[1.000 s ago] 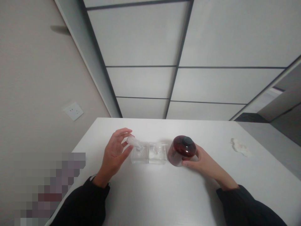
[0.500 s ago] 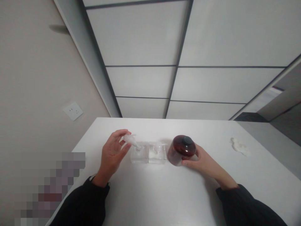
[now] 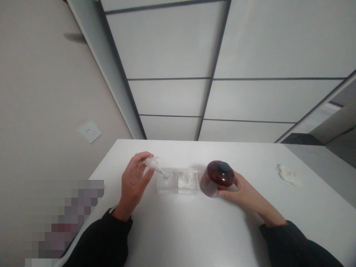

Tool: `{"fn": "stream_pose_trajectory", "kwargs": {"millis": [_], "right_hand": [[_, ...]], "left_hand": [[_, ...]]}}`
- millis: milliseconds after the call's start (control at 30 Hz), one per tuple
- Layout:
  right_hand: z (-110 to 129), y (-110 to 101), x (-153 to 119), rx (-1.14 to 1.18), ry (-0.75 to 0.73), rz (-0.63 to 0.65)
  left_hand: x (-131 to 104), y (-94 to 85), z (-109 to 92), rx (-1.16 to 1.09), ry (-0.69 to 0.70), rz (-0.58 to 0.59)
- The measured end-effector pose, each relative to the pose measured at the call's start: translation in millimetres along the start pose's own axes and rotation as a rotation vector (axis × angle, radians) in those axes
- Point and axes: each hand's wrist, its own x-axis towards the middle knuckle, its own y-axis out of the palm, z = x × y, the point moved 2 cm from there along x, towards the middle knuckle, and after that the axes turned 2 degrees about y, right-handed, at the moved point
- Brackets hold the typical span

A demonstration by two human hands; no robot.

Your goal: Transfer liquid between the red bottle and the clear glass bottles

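Note:
My left hand (image 3: 136, 176) pinches a translucent white pump head (image 3: 151, 162) between thumb and fingers. The pump is tilted, and its stem slants down to the mouth of a clear square bottle (image 3: 167, 185). Whether its tip is inside the bottle I cannot tell. Close against that bottle on the right stands a second clear square bottle (image 3: 188, 186) with a rounded clear top. My right hand (image 3: 236, 189) is wrapped around the right side of a dark red-brown round bottle (image 3: 213, 180) with a black cap, which rests on the table; some fingers are hidden behind it.
A crumpled white tissue-like piece (image 3: 288, 175) lies at the right of the white table (image 3: 200, 230). Behind the table rise white panelled doors (image 3: 167, 96) with dark strips. On the left wall is a socket (image 3: 90, 132). A blurred-out patch covers the lower left.
The pump head has moved slightly left relative to the clear bottle, and more of its stem shows. My right hand keeps its hold on the red-brown bottle. The whole view has shifted a little.

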Motion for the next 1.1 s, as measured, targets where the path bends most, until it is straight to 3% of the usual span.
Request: {"fn": "stream_pose_trajectory", "kwargs": {"millis": [400, 1100], "right_hand": [[-1.9, -1.6, -0.3, -0.019, -0.019, -0.016], [-1.7, -0.9, -0.4, -0.014, -0.009, -0.026]], "left_hand": [[-0.9, 0.7, 1.6, -0.028, 0.021, 0.054], [-1.0, 1.5, 3.2, -0.078, 0.038, 0.051]]}}
